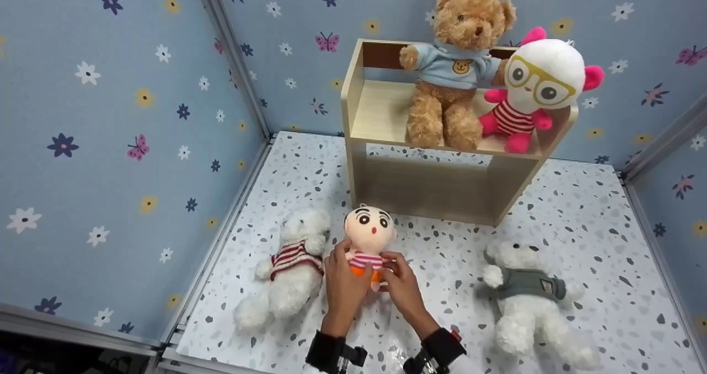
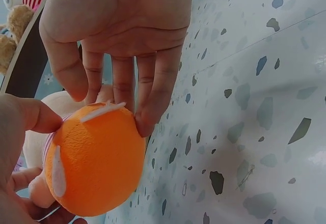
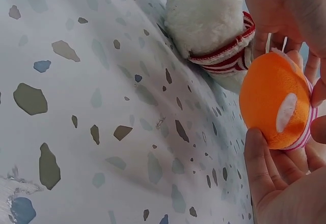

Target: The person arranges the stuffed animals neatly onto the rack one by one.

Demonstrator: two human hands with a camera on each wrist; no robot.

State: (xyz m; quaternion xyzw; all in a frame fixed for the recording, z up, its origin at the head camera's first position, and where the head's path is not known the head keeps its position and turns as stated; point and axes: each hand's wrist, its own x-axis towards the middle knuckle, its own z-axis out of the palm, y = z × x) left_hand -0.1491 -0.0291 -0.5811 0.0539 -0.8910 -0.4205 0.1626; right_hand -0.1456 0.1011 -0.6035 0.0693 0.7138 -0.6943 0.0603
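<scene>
A plush doll [image 1: 371, 231] with a round head, a pink-and-white striped top and orange shorts is held upright between both hands, in front of the shelf. My left hand [image 1: 344, 280] grips its left side, thumb across the front. On the other side, my right hand [image 1: 403, 285] pinches the body with thumb and fingers. The wrist views show the rounded underside of the orange shorts [image 2: 102, 158] with pale leg pieces on it. Just left of the hands lies a white plush bear [image 1: 293, 274] in a red-and-white striped sweater.
Behind the doll stands a two-level wooden shelf [image 1: 381, 125]. A brown teddy bear [image 1: 442, 103] and a pink-and-white panda plush [image 1: 552, 75] sit on its upper level. At right, a white plush bear [image 1: 525, 302] in a grey top lies on the speckled floor [image 1: 442, 252].
</scene>
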